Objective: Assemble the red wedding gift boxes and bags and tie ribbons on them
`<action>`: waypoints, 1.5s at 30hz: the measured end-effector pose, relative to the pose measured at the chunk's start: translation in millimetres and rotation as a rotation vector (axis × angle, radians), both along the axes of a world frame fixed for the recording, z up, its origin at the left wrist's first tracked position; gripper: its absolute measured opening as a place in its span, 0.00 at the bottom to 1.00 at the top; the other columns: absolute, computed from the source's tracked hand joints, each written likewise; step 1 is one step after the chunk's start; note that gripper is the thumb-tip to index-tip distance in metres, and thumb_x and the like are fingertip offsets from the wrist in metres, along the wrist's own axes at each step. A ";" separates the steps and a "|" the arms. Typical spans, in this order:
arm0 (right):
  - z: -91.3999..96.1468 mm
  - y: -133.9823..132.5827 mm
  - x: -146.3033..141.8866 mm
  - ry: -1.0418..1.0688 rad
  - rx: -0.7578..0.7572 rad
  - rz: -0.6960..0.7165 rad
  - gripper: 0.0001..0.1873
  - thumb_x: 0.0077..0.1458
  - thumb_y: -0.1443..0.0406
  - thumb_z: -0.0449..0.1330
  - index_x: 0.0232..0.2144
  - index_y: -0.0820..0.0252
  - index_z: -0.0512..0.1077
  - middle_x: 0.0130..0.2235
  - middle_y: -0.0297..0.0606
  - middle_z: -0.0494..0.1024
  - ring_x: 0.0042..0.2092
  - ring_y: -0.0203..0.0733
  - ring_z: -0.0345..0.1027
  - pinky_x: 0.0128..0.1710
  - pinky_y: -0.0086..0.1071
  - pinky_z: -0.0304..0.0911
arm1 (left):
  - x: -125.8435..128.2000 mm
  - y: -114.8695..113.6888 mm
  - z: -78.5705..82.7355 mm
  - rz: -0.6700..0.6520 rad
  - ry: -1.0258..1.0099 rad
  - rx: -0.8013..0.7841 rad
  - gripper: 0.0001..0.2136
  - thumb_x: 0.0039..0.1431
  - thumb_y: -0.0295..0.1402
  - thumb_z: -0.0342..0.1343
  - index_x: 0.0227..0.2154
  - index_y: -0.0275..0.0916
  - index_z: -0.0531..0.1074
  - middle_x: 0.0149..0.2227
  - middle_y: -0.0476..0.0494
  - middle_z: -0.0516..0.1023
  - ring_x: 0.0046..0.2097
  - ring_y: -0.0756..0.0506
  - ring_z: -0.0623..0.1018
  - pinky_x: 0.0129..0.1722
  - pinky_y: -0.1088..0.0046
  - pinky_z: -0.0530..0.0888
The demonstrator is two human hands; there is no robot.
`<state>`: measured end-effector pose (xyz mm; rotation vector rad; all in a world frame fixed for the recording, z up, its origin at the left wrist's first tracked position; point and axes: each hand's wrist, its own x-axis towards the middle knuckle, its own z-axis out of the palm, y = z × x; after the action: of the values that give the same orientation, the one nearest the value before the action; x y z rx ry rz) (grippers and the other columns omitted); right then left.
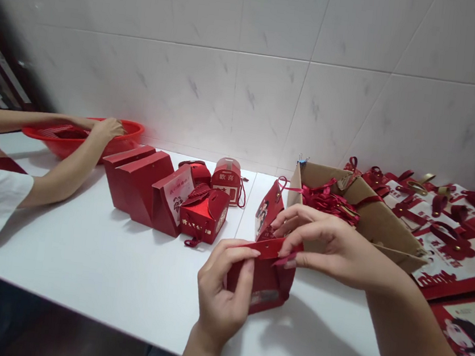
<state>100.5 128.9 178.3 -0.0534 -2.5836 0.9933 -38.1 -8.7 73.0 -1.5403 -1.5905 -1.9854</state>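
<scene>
While pinching the red gift box (264,278) by its top edge at the white table (135,280) with the left hand (224,293), held a dark red ribbon (283,260) between thumb and finger of the right hand (336,249). Seemed light, stiff, easy to dent; best held softly along that edge.
</scene>
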 end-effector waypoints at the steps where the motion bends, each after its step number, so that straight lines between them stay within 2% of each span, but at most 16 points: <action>1: -1.9 -0.9 -2.0 0.004 0.002 -0.004 0.03 0.54 0.67 0.64 0.30 0.60 0.79 0.43 0.41 0.73 0.48 0.39 0.69 0.49 0.33 0.68 | 0.3 1.2 -0.5 0.006 -0.008 0.008 0.09 0.58 0.23 0.53 0.37 0.41 0.74 0.37 0.46 0.75 0.39 0.46 0.76 0.38 0.70 0.73; 5: -8.8 -3.7 -8.8 -0.006 -0.007 -0.004 0.03 0.55 0.69 0.63 0.32 0.60 0.79 0.42 0.39 0.74 0.43 0.37 0.70 0.45 0.31 0.68 | 1.5 4.1 -4.8 -0.033 -0.017 0.043 0.12 0.60 0.21 0.52 0.42 0.44 0.72 0.38 0.47 0.76 0.40 0.48 0.76 0.41 0.73 0.73; 8: -10.7 -5.7 -11.4 0.006 -0.042 -0.023 0.04 0.55 0.71 0.63 0.31 0.61 0.78 0.41 0.39 0.76 0.42 0.36 0.71 0.43 0.30 0.68 | 4.2 3.4 -9.3 -0.028 -0.114 0.054 0.15 0.61 0.23 0.53 0.49 0.44 0.67 0.41 0.45 0.75 0.43 0.48 0.77 0.44 0.71 0.74; 13: -14.0 -10.6 -13.9 0.008 -0.186 -0.051 0.02 0.53 0.71 0.64 0.31 0.62 0.74 0.39 0.39 0.78 0.42 0.38 0.73 0.43 0.31 0.69 | 10.3 0.6 -12.3 -0.034 -0.203 0.062 0.12 0.62 0.26 0.53 0.47 0.42 0.65 0.41 0.43 0.75 0.42 0.47 0.78 0.44 0.71 0.76; 15: -16.8 -13.0 -15.5 0.007 -0.268 -0.078 0.07 0.53 0.68 0.64 0.35 0.61 0.70 0.39 0.38 0.78 0.42 0.38 0.73 0.42 0.31 0.69 | 11.3 0.8 -11.4 -0.041 -0.211 0.081 0.11 0.62 0.26 0.52 0.47 0.42 0.64 0.40 0.43 0.75 0.42 0.47 0.78 0.43 0.71 0.76; 17: -19.8 -14.6 -18.1 -0.013 -0.229 -0.123 0.08 0.55 0.66 0.63 0.36 0.60 0.67 0.37 0.37 0.77 0.40 0.38 0.72 0.40 0.31 0.68 | 11.0 2.4 -10.0 -0.036 -0.206 0.069 0.12 0.63 0.26 0.51 0.48 0.42 0.62 0.40 0.44 0.74 0.42 0.47 0.78 0.43 0.70 0.75; 19: -22.4 -14.9 -21.4 -0.023 -0.092 -0.191 0.05 0.56 0.65 0.61 0.33 0.61 0.67 0.33 0.35 0.75 0.35 0.36 0.69 0.35 0.29 0.65 | 9.5 5.1 -8.4 0.052 -0.134 0.050 0.20 0.59 0.29 0.57 0.52 0.43 0.57 0.46 0.40 0.70 0.48 0.44 0.75 0.48 0.64 0.73; 22: -25.1 -13.4 -26.4 0.015 0.015 -0.292 0.07 0.56 0.64 0.59 0.28 0.61 0.66 0.28 0.32 0.71 0.30 0.33 0.63 0.29 0.28 0.59 | 6.0 8.2 -6.3 0.299 0.031 0.001 0.37 0.44 0.35 0.70 0.52 0.43 0.52 0.55 0.34 0.58 0.58 0.36 0.64 0.56 0.50 0.65; 25: -26.7 -11.6 -28.7 0.047 0.001 -0.317 0.08 0.56 0.63 0.59 0.28 0.61 0.65 0.28 0.32 0.70 0.30 0.33 0.62 0.29 0.27 0.58 | 1.4 6.5 -4.2 0.436 0.062 -0.128 0.33 0.41 0.36 0.70 0.46 0.43 0.54 0.52 0.35 0.58 0.56 0.34 0.64 0.54 0.45 0.65; 27: -27.0 -11.2 -28.4 0.051 0.015 -0.318 0.08 0.56 0.63 0.59 0.28 0.60 0.66 0.29 0.33 0.71 0.30 0.33 0.62 0.29 0.27 0.58 | -1.8 2.8 -2.2 0.429 0.022 -0.233 0.25 0.46 0.36 0.66 0.42 0.42 0.57 0.47 0.39 0.63 0.51 0.36 0.68 0.49 0.49 0.70; 32: -25.8 -10.8 -24.9 0.040 0.058 -0.311 0.08 0.57 0.63 0.58 0.29 0.60 0.66 0.29 0.33 0.72 0.30 0.34 0.62 0.27 0.26 0.57 | -9.9 -8.5 7.1 0.231 -0.120 -0.385 0.09 0.55 0.36 0.60 0.33 0.41 0.65 0.31 0.49 0.73 0.33 0.46 0.75 0.34 0.69 0.75; 36: -22.8 -11.5 -21.9 0.028 0.048 -0.290 0.08 0.58 0.62 0.58 0.30 0.60 0.67 0.30 0.34 0.73 0.31 0.34 0.63 0.28 0.27 0.59 | -18.7 -22.8 17.2 0.152 -0.123 -0.457 0.10 0.57 0.37 0.59 0.23 0.39 0.72 0.23 0.50 0.76 0.26 0.49 0.75 0.25 0.75 0.72; 38: -19.8 -14.7 -19.9 0.002 0.037 -0.259 0.07 0.58 0.63 0.58 0.30 0.60 0.67 0.31 0.35 0.73 0.32 0.34 0.64 0.29 0.26 0.59 | -22.1 -33.5 22.6 0.149 -0.116 -0.409 0.09 0.56 0.36 0.60 0.22 0.40 0.74 0.22 0.51 0.77 0.25 0.49 0.75 0.25 0.76 0.73; 40: -15.7 -20.9 -17.2 -0.027 0.028 -0.211 0.06 0.58 0.65 0.59 0.30 0.60 0.67 0.30 0.33 0.73 0.31 0.33 0.63 0.29 0.25 0.58 | -22.1 -44.3 27.8 0.158 -0.114 -0.262 0.05 0.54 0.32 0.62 0.24 0.41 0.77 0.27 0.50 0.80 0.30 0.48 0.79 0.30 0.76 0.76; 43: -9.8 -34.1 -12.0 -0.038 0.038 -0.043 0.05 0.57 0.67 0.60 0.30 0.60 0.68 0.28 0.31 0.72 0.29 0.30 0.62 0.28 0.23 0.58 | -13.6 -54.9 34.3 0.161 -0.171 -0.028 0.02 0.54 0.29 0.63 0.28 0.42 0.77 0.34 0.48 0.82 0.37 0.46 0.81 0.37 0.75 0.79; 45: -7.7 -42.9 -8.2 -0.004 0.064 0.088 0.03 0.57 0.69 0.60 0.31 0.61 0.69 0.28 0.31 0.72 0.29 0.30 0.62 0.30 0.23 0.58 | -4.9 -56.8 37.2 0.201 -0.313 0.051 0.07 0.54 0.30 0.64 0.36 0.44 0.76 0.32 0.50 0.82 0.32 0.47 0.82 0.33 0.76 0.81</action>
<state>92.3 86.0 170.6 0.0754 -2.6393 0.9404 -42.9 -65.5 110.2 -1.0420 -1.7092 -2.2122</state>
